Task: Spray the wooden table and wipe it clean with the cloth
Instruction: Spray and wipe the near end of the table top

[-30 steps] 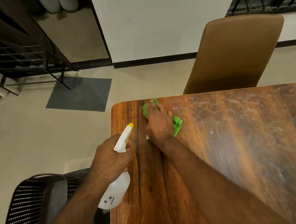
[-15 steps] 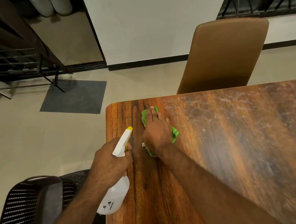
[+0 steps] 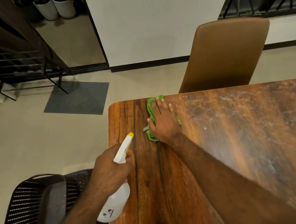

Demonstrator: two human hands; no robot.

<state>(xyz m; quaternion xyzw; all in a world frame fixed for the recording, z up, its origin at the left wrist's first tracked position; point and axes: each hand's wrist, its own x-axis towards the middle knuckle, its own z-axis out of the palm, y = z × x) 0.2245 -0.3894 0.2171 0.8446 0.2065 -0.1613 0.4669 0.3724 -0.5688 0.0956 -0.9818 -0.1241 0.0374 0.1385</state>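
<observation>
- The wooden table [image 3: 237, 148] is seen from above. Its far left corner is rounded.
- A green cloth [image 3: 150, 109] is laid on the table near that far left corner. It is bunched up, not spread flat.
- The cloth is pressed down by the right hand [image 3: 162, 123]. The fingers are held straight and a little apart, and they point at the far edge of the table. The thumb is stuck out to the left, at the edge of the cloth.
- Bits of green are seen past the fingertips, under the thumb and by the wrist.
- A white spray bottle [image 3: 116, 201] is held by the left hand [image 3: 109, 168] at the left edge of the table. The fingers are curled round its neck. Its yellow tip is pointed toward the cloth.
- Black marks are drawn on the round part of the bottle.
- Pale, cloudy smears are seen on the right part of the table. The wood near the cloth looks darker.
- A tan chair [image 3: 226, 53] is pushed up to the far side of the table.
- A black chair [image 3: 26, 210] with little holes is seen at the bottom left.
- A grey mat [image 3: 79, 98] is laid on the floor.
</observation>
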